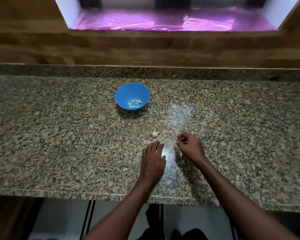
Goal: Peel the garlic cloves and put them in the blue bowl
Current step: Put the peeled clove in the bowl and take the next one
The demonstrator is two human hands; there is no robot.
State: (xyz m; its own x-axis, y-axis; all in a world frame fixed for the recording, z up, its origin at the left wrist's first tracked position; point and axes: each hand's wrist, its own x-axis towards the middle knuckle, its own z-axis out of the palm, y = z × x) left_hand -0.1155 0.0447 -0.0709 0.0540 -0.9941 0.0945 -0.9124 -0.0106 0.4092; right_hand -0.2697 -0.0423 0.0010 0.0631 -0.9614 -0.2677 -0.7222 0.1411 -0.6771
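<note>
A blue bowl (pixel 132 96) stands on the granite counter (pixel 59 135) left of centre, with several peeled garlic cloves (pixel 134 103) in its bottom. A pale unpeeled garlic piece (pixel 154 134) lies on the counter just beyond my hands. My left hand (pixel 153 160) lies flat on the counter, fingers straight, a little short of that piece. My right hand (pixel 190 146) hovers to its right with fingers curled; the fingertips seem to pinch something tiny and pale, too small to make out.
A raised granite ledge (pixel 145 72) and a wooden wall (pixel 145 47) bound the counter at the back. A window opening with pink-lit foil (pixel 163 21) is above. The counter's front edge (pixel 93 194) runs just beneath my forearms.
</note>
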